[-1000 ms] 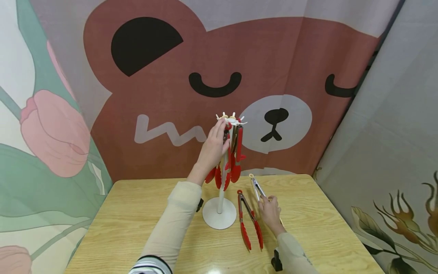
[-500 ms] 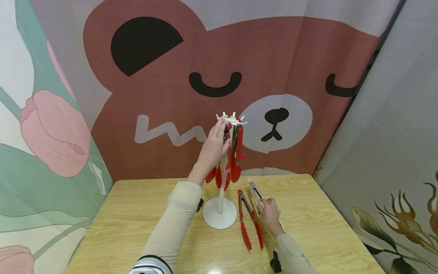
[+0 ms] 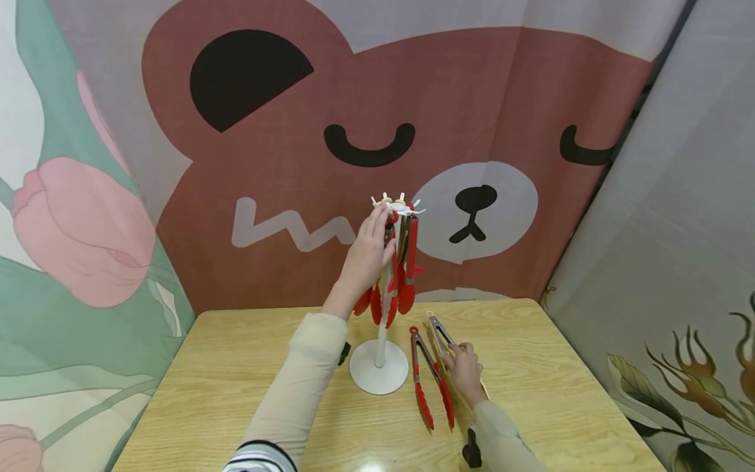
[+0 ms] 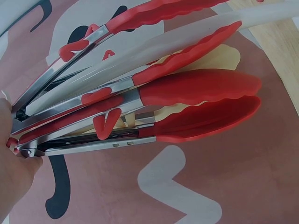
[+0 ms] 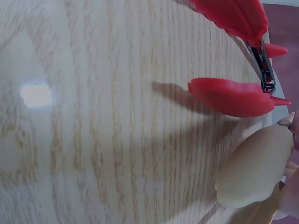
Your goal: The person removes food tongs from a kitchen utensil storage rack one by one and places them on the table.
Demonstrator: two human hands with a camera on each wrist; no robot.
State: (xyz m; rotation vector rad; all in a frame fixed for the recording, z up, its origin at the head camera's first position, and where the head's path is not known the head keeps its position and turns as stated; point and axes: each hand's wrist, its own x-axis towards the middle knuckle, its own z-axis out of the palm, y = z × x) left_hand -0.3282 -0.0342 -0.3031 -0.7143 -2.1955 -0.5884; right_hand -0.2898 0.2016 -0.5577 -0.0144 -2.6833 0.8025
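Cannot see the middle of the cream-tipped tongs (image 5: 254,170), covered by the right hand (image 3: 464,368) in the head view; cannot count the hanging red-tipped tongs (image 4: 201,86), overlapping and partly screened by the left hand (image 3: 367,252); lose part of the tabletop red tongs (image 5: 233,16) past the right wrist view's top edge

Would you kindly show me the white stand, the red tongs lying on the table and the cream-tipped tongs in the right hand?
White stand (image 3: 375,381): head view, on its round base.
Red tongs (image 3: 445,400): head view, on one tip.
Cream-tipped tongs (image 5: 254,169): right wrist view, on one tip.
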